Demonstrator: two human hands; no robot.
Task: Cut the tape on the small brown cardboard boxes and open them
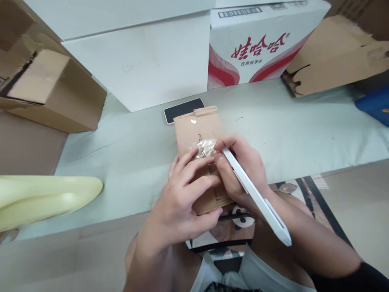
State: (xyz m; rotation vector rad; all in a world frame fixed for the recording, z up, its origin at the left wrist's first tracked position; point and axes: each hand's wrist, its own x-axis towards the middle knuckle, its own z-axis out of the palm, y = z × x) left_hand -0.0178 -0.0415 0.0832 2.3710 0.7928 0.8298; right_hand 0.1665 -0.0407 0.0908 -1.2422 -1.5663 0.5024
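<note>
A small flat cardboard box (pixel 199 127) lies at the near edge of the cloth-covered table. Clear crinkled plastic tape (pixel 206 148) runs across its top. My left hand (pixel 185 194) rests on the box with its fingers spread; the index fingertip touches the tape and the thumb lies by the near edge. Held like a pen in my right hand (pixel 243 168) is a white utility knife (pixel 258 198), its back end slanting down toward me. Its front tip is hidden by my fingers beside the tape.
Behind the box lies a dark-faced phone-like device (pixel 184 110). Large white cartons (pixel 152 65) stand at the back, one with red lettering (pixel 258 46). Brown cardboard boxes flank them, left (pixel 69 89) and right (pixel 334 61). A pale yellow object (pixel 51 198) juts in at left, a blue one (pixel 375 105) at right.
</note>
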